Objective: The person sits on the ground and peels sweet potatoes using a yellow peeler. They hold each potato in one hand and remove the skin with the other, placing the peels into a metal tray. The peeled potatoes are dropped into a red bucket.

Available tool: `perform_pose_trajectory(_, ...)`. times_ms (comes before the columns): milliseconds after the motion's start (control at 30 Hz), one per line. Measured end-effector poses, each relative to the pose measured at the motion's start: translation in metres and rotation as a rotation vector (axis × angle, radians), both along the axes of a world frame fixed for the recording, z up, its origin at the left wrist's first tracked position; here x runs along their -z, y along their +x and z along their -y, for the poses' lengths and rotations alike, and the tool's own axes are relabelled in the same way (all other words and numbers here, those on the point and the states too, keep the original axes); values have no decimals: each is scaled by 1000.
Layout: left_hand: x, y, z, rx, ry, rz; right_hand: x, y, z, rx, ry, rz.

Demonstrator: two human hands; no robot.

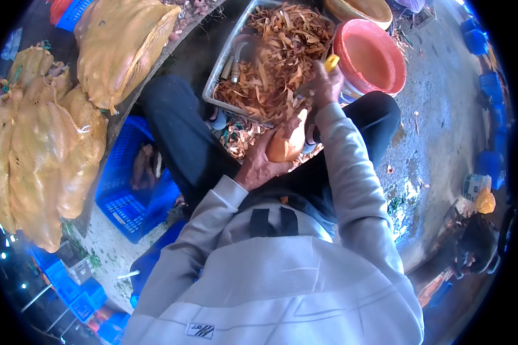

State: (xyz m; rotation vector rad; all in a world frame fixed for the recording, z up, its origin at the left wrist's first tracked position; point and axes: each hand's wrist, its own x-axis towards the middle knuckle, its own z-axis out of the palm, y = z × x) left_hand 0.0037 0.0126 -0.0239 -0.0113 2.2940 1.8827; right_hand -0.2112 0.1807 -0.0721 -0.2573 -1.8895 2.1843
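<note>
Left fingers wrapped around the thick lower part of the root (288,142); left hand (258,165) cups it from the left and below. Right fingers closed round the handle of a yellow tool (331,61), probably a peeler; its working end is blurred, so can't tell whether it touches the root. Right hand (327,83) sits above and right of the root's narrow end. Root is held over the lap, tilted, narrow end toward the tray; surface mostly smooth and orange, tip rougher.

To do this well, I'd say: grip the thick end firmly, fingertips behind the blade's path, strokes long, light and away from the body, root turned a little between strokes. Tip narrows, so ease pressure there. Keep the narrow end over the tray so strips drop in.

Containers: metal tray (212,81) beyond the knees, heaped with brown-orange peelings (288,43), a metal-handled tool (235,70) lying at its left. Pink bucket (396,73) just right of the tray, something cloudy pinkish-brown inside, can't tell what. Yellow basin (355,16) behind it, contents unclear. Blue crate (124,214) by the left leg, a few dark roots (144,167) inside. Mesh sacks (34,144) far left, bulging, contents unclear.
</note>
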Motion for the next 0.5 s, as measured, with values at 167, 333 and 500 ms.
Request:
perform_pose_trajectory(167,-12,-20,1,-97,56,175,-53,25,12,-126,1,210)
perform_pose_trajectory(333,-6,-11,3,-86,-54,66,-51,59,24,-401,231,285)
perform_pose_trajectory(500,-7,-7,2,-4,84,61,-16,10,-4,1,109,7)
